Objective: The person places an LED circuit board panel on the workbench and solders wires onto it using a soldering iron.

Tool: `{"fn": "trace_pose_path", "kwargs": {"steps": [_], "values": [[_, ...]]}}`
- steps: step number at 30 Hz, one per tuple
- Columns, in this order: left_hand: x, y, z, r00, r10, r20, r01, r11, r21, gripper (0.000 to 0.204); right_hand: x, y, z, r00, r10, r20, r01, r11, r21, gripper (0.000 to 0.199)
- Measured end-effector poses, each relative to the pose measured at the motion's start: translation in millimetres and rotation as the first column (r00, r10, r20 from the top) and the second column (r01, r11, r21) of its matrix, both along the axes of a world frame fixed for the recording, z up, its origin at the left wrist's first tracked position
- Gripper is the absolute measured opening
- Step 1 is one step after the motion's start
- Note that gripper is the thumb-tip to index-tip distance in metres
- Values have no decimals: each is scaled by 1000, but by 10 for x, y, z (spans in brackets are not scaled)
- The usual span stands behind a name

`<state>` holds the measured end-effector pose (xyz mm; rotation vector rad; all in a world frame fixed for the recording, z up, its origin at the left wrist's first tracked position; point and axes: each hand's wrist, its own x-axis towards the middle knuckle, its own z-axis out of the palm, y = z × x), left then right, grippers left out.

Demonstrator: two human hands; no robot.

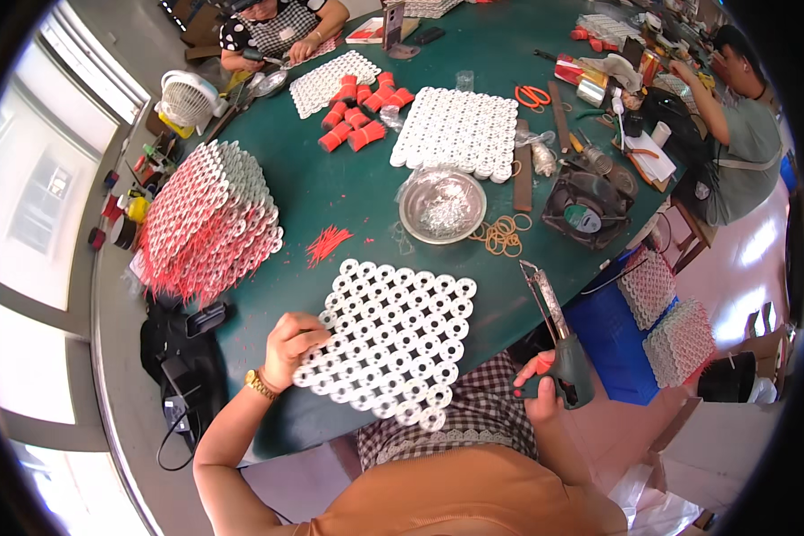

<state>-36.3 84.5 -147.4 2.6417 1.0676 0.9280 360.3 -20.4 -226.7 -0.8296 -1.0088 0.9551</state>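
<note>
Currently, the white panel of joined rings lies at the near edge of the green table, in front of the person and between both hands. Its near right corner projects past the table edge, above the lap. The outline is almost square, so no clear long axis can be assigned; the sides stand slightly oblique to the person.

Governing relation: the left hand is the nearer one, with curled fingers gripping the panel at its left edge. The panel extends rightward from that grip. The right hand is apart from the panel, off its right side, closed around the handle of a gun-shaped tool. The tool's metal tip points away from the person and sits to the right of the panel's far right corner, not touching it.

Markings: a round green label is visible on the dark fan; its print is too small to read. No lettering shows on the panel.
</note>
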Motion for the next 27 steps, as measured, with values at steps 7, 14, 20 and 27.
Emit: {"fn": "trace_pose_path", "kwargs": {"steps": [7, 14, 20, 27], "values": [[65, -110, 175, 973, -79, -219, 77, 997, -18, 40, -47, -94, -33, 992, 42, 117, -39, 999, -30, 46], [620, -454, -33, 874, -168, -457, 25, 953, -302, 67, -103, -135, -62, 991, 120, 57, -116, 991, -66, 51], [976, -512, -67, 908, -86, -411, -47, 952, -303, 72, -79, -31, 114, 996, 76, 51, -72, 994, -88, 52], [883, 41, 525, 934, 42, -354, -264, 749, -607, 37, -51, 19, 250, 997, 65, 41, -59, 989, -134, 41]]}}
